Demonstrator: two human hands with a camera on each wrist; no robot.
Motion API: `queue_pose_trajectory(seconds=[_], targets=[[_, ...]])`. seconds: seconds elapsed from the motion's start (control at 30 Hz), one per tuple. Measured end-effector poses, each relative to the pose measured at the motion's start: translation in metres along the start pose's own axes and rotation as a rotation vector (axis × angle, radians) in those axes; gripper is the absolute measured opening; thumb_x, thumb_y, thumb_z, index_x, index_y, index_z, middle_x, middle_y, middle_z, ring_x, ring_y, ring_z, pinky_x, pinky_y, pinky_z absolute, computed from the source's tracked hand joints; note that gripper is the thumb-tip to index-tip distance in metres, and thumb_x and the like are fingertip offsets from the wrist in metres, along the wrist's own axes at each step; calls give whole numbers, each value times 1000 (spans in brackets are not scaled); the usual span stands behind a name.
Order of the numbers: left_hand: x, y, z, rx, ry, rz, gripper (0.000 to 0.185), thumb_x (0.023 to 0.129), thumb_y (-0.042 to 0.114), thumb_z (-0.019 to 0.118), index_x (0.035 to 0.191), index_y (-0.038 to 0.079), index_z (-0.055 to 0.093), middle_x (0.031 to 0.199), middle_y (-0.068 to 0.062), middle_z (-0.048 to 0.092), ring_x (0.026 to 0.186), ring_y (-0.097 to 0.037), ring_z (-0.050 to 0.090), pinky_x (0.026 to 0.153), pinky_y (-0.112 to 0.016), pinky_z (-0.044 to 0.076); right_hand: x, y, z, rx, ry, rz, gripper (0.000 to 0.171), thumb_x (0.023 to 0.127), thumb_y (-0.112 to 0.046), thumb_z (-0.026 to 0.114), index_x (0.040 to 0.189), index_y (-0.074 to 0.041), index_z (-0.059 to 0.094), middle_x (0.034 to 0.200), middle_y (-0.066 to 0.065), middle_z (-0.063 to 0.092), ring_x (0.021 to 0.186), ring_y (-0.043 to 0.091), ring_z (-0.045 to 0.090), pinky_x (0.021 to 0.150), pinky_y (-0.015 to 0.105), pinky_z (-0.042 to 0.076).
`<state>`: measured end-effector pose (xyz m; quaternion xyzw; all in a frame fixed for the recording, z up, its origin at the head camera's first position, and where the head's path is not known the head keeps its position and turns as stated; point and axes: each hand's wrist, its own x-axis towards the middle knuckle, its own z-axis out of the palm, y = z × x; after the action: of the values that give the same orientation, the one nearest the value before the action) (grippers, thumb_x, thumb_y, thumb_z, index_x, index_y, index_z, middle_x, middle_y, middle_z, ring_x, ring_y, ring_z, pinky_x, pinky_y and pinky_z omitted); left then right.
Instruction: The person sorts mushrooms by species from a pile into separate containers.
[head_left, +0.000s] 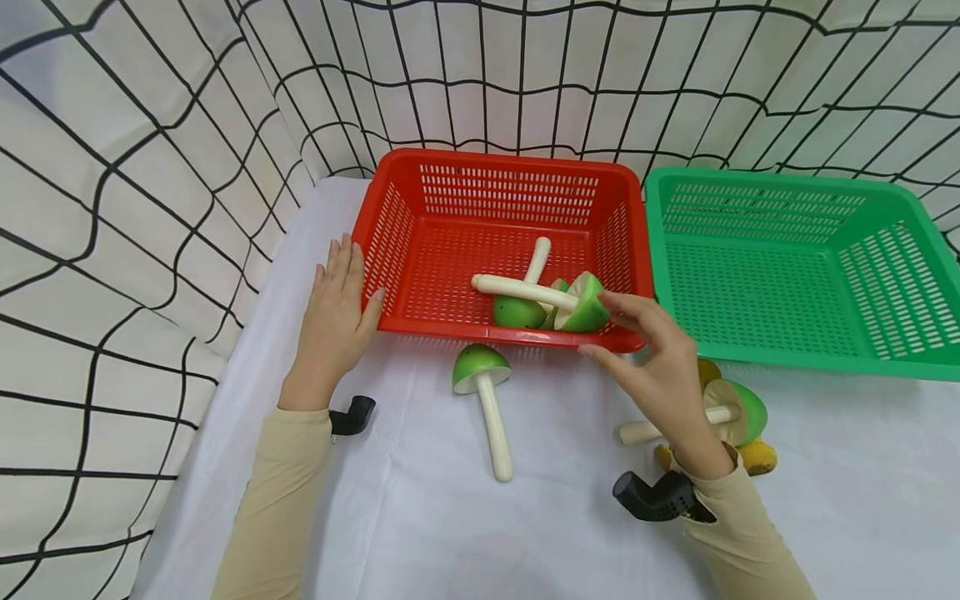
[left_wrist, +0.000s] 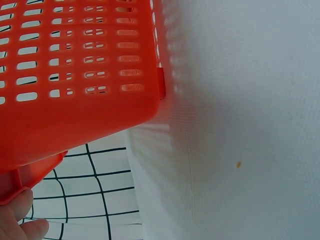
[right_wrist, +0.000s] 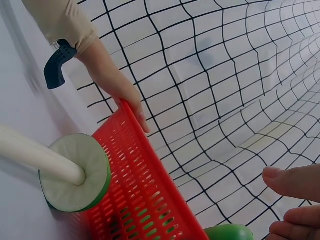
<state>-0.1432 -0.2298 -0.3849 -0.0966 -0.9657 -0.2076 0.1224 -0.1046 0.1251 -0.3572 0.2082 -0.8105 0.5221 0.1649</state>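
My left hand (head_left: 333,308) rests on the left rim of the red basket (head_left: 517,163), fingers straight and the thumb over the front corner. My right hand (head_left: 660,358) is at the basket's front right, thumb and fingers spread apart. Its fingertips are right at the cap of a green-capped mushroom (head_left: 588,304) lying inside, stem pointing left. Beneath that lies another green mushroom (head_left: 517,312), partly covered. On the cloth before the basket is a further green mushroom (head_left: 480,367), its stem toward me. In the right wrist view the thumb and fingers (right_wrist: 295,187) show nothing between them.
A green basket (head_left: 795,358) stands right of the red one. Under my right wrist lie a green mushroom (head_left: 750,412) and yellow-brown pieces (head_left: 759,457), partly hidden. Black netting (head_left: 480,83) over white sheeting rises behind and on the left. White cloth (head_left: 435,533) covers the table.
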Motion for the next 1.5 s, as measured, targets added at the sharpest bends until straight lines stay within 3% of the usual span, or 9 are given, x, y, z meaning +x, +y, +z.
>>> queue_pose_trajectory(seconds=[0.43,0.8,1.23,1.33,1.5], targets=[[1,-1,0,1,5,6,62,98,24,41,144,-11,21,154,-23,14,143,-31,6,112,-52,8,-6,-4,2,25,-15,-39,56,62,15,79,114,9,61,113,18,62,101,22,60,90,20,45],[1,-1,0,-4,-4,7,62,98,24,41,144,-11,20,154,-23,13,143,-32,5,112,-52,8,-14,-8,7,40,-56,-38,59,64,11,80,119,2,62,116,11,63,103,22,59,91,21,45],[0,-1,0,-5,-6,1,62,98,24,41,145,-10,19,154,-21,11,143,-32,5,113,-51,7,-27,-4,31,4,-149,-92,55,64,4,83,115,-2,64,112,6,65,96,20,60,85,23,47],[0,-1,0,-8,-4,3,62,98,23,41,145,-10,20,154,-21,12,143,-32,6,113,-51,7,-30,-2,36,2,-163,-85,52,64,4,83,112,-2,65,107,6,66,93,20,61,83,22,47],[0,-1,1,-7,-5,1,62,98,24,41,145,-10,20,154,-21,12,143,-32,5,113,-51,7,-32,-1,43,-19,-236,-30,44,68,-1,82,108,-1,67,102,7,67,92,21,62,79,31,52]])
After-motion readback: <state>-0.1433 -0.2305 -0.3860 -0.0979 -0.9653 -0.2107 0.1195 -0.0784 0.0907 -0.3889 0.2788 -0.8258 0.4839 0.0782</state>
